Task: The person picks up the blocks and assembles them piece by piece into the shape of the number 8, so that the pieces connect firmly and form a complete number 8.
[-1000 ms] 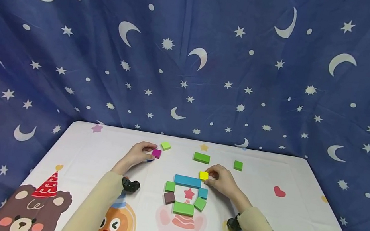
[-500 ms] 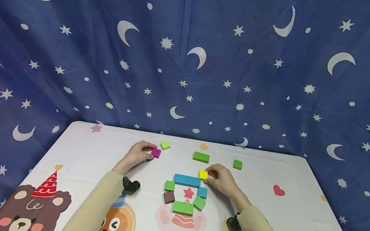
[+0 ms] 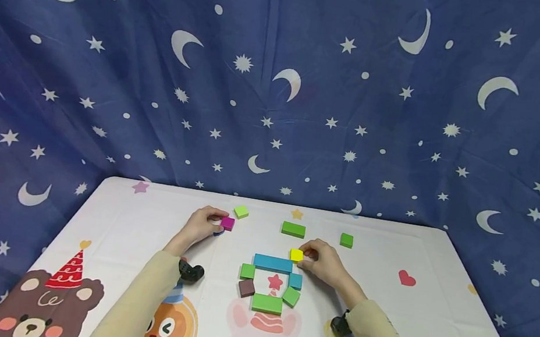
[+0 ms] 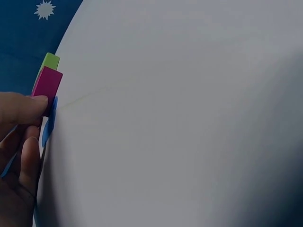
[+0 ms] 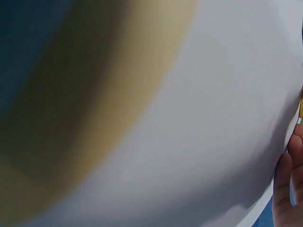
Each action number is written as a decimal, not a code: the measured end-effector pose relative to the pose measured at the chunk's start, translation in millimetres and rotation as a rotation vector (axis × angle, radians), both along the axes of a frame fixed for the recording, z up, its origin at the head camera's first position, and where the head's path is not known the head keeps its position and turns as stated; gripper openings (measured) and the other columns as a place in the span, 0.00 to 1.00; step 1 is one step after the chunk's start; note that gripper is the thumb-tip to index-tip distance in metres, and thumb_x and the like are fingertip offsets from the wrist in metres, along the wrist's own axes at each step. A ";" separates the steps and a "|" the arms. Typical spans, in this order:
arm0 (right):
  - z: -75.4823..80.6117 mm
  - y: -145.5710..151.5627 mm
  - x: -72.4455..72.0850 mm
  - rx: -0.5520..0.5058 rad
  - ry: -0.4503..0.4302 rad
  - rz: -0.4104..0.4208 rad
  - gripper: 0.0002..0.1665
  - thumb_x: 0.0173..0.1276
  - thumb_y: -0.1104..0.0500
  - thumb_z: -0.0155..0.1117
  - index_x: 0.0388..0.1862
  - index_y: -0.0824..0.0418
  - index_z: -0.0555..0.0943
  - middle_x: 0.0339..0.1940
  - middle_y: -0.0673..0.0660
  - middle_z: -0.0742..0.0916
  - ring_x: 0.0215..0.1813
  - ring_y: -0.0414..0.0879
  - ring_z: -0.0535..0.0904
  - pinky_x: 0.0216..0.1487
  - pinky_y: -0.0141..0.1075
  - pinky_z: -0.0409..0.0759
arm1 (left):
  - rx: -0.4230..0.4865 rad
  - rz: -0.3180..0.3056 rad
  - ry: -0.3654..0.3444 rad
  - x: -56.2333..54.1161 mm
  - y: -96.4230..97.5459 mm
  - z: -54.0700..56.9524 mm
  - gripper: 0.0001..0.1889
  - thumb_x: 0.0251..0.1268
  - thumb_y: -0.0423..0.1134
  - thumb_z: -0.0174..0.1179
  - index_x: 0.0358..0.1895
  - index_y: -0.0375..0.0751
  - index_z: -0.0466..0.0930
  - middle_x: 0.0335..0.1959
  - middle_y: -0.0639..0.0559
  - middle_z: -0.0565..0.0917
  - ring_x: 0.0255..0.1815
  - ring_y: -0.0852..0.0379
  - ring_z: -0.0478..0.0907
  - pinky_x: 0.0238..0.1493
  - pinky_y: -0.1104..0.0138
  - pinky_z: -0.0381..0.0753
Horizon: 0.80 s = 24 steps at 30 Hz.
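One magenta block juts from the pinching left hand, one yellow block from the pinching right hand.

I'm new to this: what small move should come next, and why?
Perhaps the right hand should settle the yellow block by the right end of the long blue block: it pinches the yellow one close to that end.

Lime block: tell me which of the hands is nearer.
Left. The left hand is just left and in front of the lime block; the right hand is farther off, to its right, at the yellow block.
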State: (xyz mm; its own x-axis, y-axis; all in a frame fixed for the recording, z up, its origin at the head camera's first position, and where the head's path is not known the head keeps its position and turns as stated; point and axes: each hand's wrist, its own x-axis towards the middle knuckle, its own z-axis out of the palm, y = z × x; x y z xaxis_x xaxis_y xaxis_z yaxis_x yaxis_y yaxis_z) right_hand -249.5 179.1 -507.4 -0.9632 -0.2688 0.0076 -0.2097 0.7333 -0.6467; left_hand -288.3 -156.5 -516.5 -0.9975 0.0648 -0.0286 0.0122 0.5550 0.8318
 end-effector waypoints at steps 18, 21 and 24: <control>2.9 -1.0 1.0 0.000 -0.011 -0.006 0.15 0.54 0.62 0.74 0.42 0.60 0.83 0.34 0.51 0.80 0.38 0.43 0.72 0.43 0.35 0.73 | -0.029 -0.001 0.037 4.5 0.0 -1.3 0.17 0.55 0.31 0.65 0.51 0.39 0.83 0.48 0.42 0.81 0.49 0.48 0.77 0.53 0.57 0.74; 2.9 -1.1 1.2 -0.004 -0.013 -0.007 0.15 0.54 0.62 0.74 0.42 0.60 0.83 0.34 0.52 0.80 0.38 0.43 0.72 0.43 0.35 0.73 | -0.014 0.001 0.035 5.8 -0.2 -1.1 0.17 0.55 0.31 0.66 0.51 0.39 0.83 0.48 0.42 0.81 0.49 0.49 0.77 0.52 0.58 0.74; 2.7 -1.4 1.5 -0.010 -0.011 -0.008 0.15 0.54 0.63 0.74 0.41 0.60 0.83 0.34 0.52 0.80 0.38 0.44 0.72 0.43 0.35 0.73 | -0.003 0.000 0.037 7.0 -0.2 -0.3 0.18 0.55 0.30 0.66 0.51 0.39 0.83 0.47 0.41 0.81 0.48 0.49 0.77 0.51 0.59 0.75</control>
